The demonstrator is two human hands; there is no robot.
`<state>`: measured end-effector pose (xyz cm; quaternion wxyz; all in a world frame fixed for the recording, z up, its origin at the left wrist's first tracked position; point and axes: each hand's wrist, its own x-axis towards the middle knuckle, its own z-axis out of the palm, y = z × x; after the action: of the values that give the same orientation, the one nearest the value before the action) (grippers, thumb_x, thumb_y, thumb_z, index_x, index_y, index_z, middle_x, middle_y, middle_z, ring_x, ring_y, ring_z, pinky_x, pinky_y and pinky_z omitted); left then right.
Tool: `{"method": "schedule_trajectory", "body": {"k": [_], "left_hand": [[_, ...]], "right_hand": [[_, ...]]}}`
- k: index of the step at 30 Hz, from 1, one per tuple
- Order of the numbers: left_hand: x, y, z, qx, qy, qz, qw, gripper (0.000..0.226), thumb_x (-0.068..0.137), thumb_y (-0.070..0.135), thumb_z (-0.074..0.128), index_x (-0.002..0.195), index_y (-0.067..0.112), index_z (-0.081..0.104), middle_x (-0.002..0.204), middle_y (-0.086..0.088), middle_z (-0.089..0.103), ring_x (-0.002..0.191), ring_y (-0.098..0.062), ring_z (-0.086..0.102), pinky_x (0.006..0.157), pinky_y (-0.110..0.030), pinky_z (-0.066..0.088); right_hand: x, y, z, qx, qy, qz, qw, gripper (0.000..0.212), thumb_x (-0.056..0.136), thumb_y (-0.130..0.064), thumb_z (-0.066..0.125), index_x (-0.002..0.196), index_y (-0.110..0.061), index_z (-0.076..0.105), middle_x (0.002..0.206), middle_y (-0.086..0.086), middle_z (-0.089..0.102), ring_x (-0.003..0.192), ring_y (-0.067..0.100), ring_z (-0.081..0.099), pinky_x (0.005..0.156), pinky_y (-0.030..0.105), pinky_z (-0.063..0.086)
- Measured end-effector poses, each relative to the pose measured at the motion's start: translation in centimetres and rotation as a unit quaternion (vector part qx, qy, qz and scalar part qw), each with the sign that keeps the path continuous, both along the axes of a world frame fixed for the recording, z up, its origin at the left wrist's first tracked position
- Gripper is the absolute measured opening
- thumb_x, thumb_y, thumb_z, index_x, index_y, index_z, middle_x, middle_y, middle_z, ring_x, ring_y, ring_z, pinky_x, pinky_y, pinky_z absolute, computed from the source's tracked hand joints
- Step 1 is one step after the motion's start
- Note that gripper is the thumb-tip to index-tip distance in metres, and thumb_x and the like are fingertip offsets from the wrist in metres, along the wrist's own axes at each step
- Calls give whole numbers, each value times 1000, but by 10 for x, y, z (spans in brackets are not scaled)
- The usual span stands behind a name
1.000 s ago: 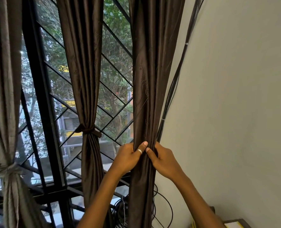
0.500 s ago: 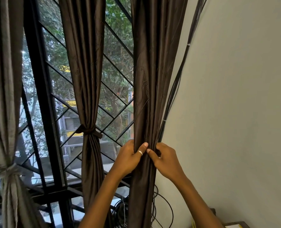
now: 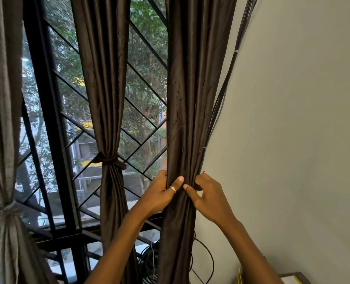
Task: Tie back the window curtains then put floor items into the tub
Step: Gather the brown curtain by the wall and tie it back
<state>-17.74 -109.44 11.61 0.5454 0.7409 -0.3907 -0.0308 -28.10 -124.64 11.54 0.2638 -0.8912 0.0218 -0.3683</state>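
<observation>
Curled slightly further round the edge of the rightmost curtain (image 3: 186, 99): right hand (image 3: 209, 197) | gripping opposite edge, thumb in front: left hand (image 3: 159, 193) | gathering folds, likely for tying | hanging untied beside wall (image 3: 293, 119); middle curtain (image 3: 106, 99) already tied

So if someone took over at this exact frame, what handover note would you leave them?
Left hand: grips the rightmost curtain, thumb across its front.
Right hand: pinches the same curtain from the wall side.
Done: middle curtain and left curtain are each tied at the waist.
To do: the rightmost curtain is gathered but has no tie on it yet; tie it, then put floor items into the tub, which is not in view.
</observation>
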Motion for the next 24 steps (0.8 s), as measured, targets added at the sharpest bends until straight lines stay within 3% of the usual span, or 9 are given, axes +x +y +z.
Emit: {"method": "schedule_trajectory", "body": {"k": [4, 6, 9, 11, 14, 16, 18, 21, 24], "left_hand": [[-3, -1, -2, 6, -70, 34, 997, 45, 91, 62, 54, 125, 34, 60, 118, 4, 57, 109, -6, 61, 94, -38, 56], [-6, 2, 0, -1, -57, 37, 998, 48, 89, 57, 60, 130, 34, 55, 118, 5, 56, 108, -5, 62, 93, -37, 57], [-14, 6, 6, -45, 17, 8, 999, 60, 91, 34, 71, 140, 34, 37, 120, 5, 55, 98, 7, 64, 85, -19, 56], [-21, 6, 8, -71, 10, 32, 997, 65, 89, 19, 73, 139, 26, 31, 110, 1, 50, 84, 14, 60, 74, -9, 51], [-32, 2, 6, -91, -136, 114, 980, 44, 90, 15, 72, 115, 25, 37, 102, 1, 40, 84, 6, 57, 66, -12, 49], [-37, -3, 0, -28, -257, 165, 952, 29, 92, 19, 67, 101, 28, 41, 99, 5, 37, 74, -9, 51, 57, -30, 50], [-40, -6, -5, 27, -343, 187, 920, 21, 88, 10, 65, 94, 24, 49, 92, 4, 36, 65, -14, 41, 45, -35, 44], [-43, -5, -3, 62, -384, 191, 901, 24, 80, 4, 60, 97, 22, 62, 86, 2, 36, 67, -11, 28, 39, -30, 33], [-38, -2, 0, 70, -371, 176, 909, 30, 82, 8, 63, 106, 24, 70, 87, 5, 34, 70, -10, 33, 43, -26, 30]], "right_hand": [[-3, -1, 5, -62, 15, -33, 997, 25, 97, -44, 59, 93, -19, 62, 89, -4, 58, 75, 9, 55, 72, 26, 55], [-5, -2, 8, -80, 34, -48, 995, 30, 98, -45, 57, 98, -16, 64, 92, -3, 58, 76, 10, 54, 72, 24, 54], [-8, -4, 12, -113, 54, -73, 989, 36, 99, -49, 53, 102, -15, 64, 91, -5, 55, 75, 9, 51, 69, 20, 49], [-10, -4, 13, -130, 59, -90, 986, 38, 99, -51, 51, 103, -15, 64, 93, -2, 59, 74, 10, 53, 68, 20, 49], [-10, 0, 15, -167, 50, -114, 978, 39, 99, -51, 49, 102, -15, 64, 93, 2, 65, 74, 17, 61, 66, 27, 53], [-7, 1, 16, -165, 56, -120, 977, 38, 99, -51, 49, 103, -15, 63, 93, 4, 67, 76, 21, 64, 66, 30, 54], [-5, 2, 18, -133, 69, -118, 982, 37, 97, -52, 51, 108, -17, 60, 94, 3, 69, 77, 22, 66, 68, 35, 57], [-3, -3, 21, -137, 80, -135, 978, 42, 94, -56, 57, 116, -20, 55, 85, 3, 68, 72, 22, 64, 66, 37, 58], [-4, -6, 27, -48, 111, -95, 988, 42, 94, -45, 64, 126, -21, 52, 77, 1, 66, 67, 17, 63, 65, 34, 57]]}}
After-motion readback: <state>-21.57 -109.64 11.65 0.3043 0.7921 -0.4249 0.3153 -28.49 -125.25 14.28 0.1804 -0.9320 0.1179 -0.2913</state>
